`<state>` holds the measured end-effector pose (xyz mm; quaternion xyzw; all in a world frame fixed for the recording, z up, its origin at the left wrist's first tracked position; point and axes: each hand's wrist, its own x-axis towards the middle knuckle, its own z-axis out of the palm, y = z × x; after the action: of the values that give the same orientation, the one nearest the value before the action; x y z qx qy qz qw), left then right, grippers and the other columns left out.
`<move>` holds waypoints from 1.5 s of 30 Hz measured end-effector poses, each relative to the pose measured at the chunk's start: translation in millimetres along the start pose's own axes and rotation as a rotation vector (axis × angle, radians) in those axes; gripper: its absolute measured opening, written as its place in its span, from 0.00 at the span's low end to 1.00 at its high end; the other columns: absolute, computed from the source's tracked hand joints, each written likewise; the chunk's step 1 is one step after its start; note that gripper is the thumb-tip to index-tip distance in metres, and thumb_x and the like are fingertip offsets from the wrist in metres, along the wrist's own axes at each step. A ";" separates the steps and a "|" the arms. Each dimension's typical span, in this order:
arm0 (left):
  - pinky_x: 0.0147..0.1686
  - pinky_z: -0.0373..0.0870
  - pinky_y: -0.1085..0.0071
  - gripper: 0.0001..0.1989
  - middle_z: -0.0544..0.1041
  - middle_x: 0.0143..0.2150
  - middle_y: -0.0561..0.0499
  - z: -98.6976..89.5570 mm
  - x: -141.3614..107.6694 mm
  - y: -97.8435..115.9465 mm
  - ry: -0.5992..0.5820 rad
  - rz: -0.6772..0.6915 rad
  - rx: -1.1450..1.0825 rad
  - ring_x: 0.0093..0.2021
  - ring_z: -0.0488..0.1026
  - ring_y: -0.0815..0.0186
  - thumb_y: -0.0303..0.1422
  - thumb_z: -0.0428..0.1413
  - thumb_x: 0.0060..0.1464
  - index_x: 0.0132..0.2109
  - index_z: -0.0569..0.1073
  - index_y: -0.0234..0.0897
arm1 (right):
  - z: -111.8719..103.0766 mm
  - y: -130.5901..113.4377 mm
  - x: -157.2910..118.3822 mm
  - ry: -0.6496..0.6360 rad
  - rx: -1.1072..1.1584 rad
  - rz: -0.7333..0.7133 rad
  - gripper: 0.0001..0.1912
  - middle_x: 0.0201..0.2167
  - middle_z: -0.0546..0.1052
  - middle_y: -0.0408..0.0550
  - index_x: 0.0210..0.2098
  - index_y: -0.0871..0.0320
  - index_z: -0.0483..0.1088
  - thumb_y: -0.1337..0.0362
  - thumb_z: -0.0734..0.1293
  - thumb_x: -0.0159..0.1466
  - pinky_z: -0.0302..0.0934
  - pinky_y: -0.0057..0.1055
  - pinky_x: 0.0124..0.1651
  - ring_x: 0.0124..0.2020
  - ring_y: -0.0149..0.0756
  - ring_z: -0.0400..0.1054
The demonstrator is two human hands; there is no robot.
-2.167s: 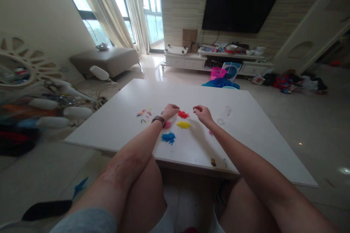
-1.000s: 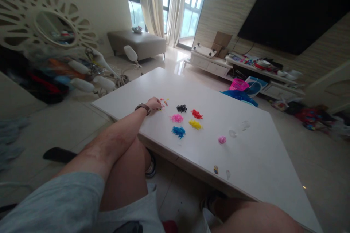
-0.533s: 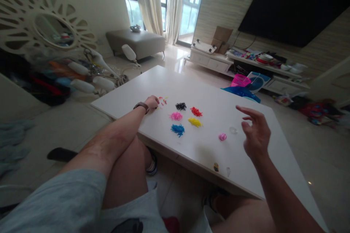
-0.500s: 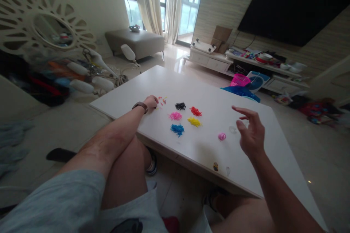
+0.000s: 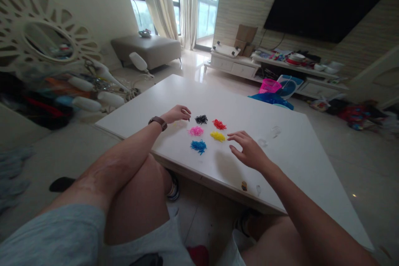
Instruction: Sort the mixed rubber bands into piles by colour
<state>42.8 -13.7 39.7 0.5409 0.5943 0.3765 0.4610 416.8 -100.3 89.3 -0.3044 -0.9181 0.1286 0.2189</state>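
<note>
My left hand (image 5: 177, 114), with a brown watch on its wrist, is just left of a pile of black rubber bands (image 5: 201, 119). Its fingertips pinch a small dark piece that looks like a black rubber band (image 5: 188, 120). My right hand (image 5: 246, 149) hovers above the table, fingers apart and holding nothing, to the right of the yellow rubber bands (image 5: 217, 136). Close by lie piles of red rubber bands (image 5: 219, 124), pink rubber bands (image 5: 196, 131) and blue rubber bands (image 5: 198, 146).
On the white table (image 5: 280, 166) lie a small yellow-and-dark figure (image 5: 244, 185) and a clear piece (image 5: 258, 190) near the front edge. Clear ring-like items (image 5: 275, 131) lie on the right. A lamp with white shades (image 5: 110, 99) stands beyond the left edge.
My left hand has moved right towards the black pile, the dark piece still at its fingertips. My right hand has swung left to beside the yellow pile, and the pink ring-like item is now hidden.
</note>
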 end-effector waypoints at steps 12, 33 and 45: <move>0.41 0.76 0.67 0.20 0.83 0.35 0.42 86.4 -5.3 41.0 -0.374 0.086 -0.189 0.36 0.80 0.64 0.32 0.75 0.39 0.39 0.79 0.31 | 28.0 7.6 8.5 -0.168 -0.055 0.045 0.19 0.55 0.75 0.54 0.55 0.55 0.71 0.65 0.66 0.65 0.63 0.51 0.60 0.58 0.48 0.65; 0.42 0.77 0.64 0.18 0.83 0.35 0.42 123.4 -5.6 51.2 -0.523 0.142 -0.217 0.37 0.81 0.62 0.30 0.74 0.40 0.39 0.80 0.29 | 25.4 10.0 10.3 -0.088 -0.084 0.187 0.27 0.65 0.67 0.58 0.62 0.56 0.67 0.67 0.67 0.63 0.60 0.54 0.64 0.62 0.52 0.61; 0.42 0.76 0.66 0.19 0.83 0.39 0.41 125.6 -2.2 47.1 -0.524 0.197 -0.169 0.38 0.79 0.64 0.30 0.73 0.41 0.41 0.80 0.29 | 23.9 7.4 11.0 -0.135 -0.024 0.139 0.25 0.58 0.74 0.57 0.61 0.58 0.68 0.68 0.66 0.64 0.62 0.50 0.64 0.60 0.48 0.66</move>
<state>176.7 -16.1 47.9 0.6345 0.3664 0.3150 0.6033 401.2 -90.2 69.3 -0.3607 -0.9089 0.1527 0.1433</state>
